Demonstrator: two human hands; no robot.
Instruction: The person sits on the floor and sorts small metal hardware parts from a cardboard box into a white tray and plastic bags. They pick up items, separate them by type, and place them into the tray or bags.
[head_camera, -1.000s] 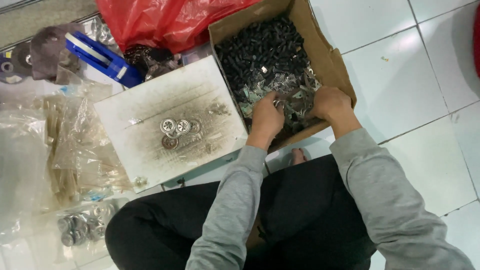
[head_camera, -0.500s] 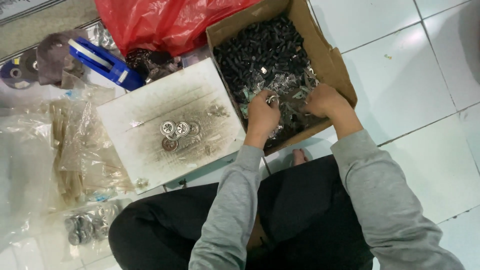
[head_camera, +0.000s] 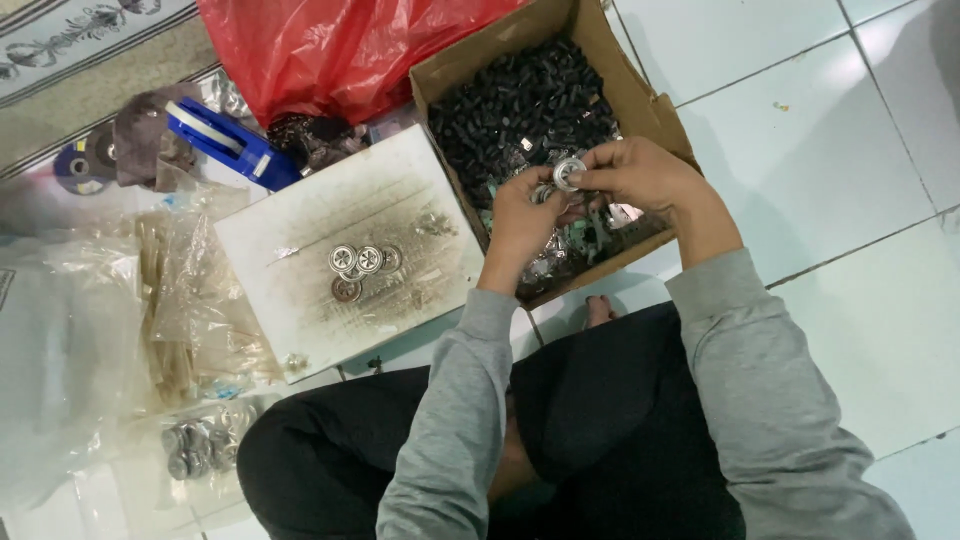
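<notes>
Silver ring (head_camera: 568, 173) pinched by right hand (head_camera: 645, 180) fingers (head_camera: 592, 176); left hand (head_camera: 522, 215) touching.

Person is wearing a plain grey long-sleeved sweatshirt (head_camera: 740, 400), soft knit, cuffs sitting at the wrists, no print or markings showing. Also wearing plain black trousers (head_camera: 590, 420). Both bare hands are showing, no gloves. One bare toe (head_camera: 598, 312) is peeking out.
</notes>
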